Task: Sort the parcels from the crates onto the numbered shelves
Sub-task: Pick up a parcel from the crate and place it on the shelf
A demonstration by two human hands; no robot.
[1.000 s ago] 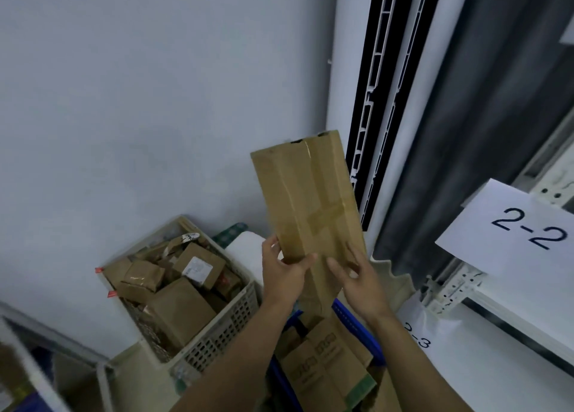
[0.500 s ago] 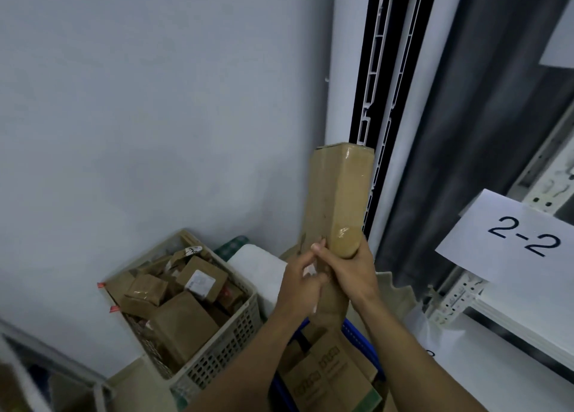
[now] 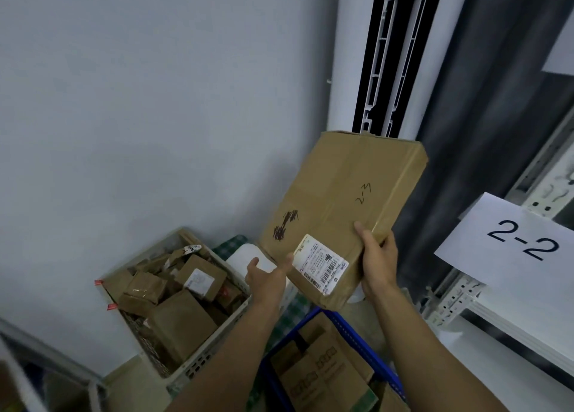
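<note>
Behind the parcel (image 3: 341, 194), right hand (image 3: 380, 256) apparently curls unseen.

flat brown cardboard parcel (image 3: 341, 206), held up tilted, "2-3" handwritten, white barcode label (image 3: 321, 264) near lower edge

A plain pale grey wall (image 3: 139, 116) fills nine to eleven o'clock. A white tower air conditioner (image 3: 349, 54) stands at twelve, a dark curtain (image 3: 484, 116) at two.
</note>
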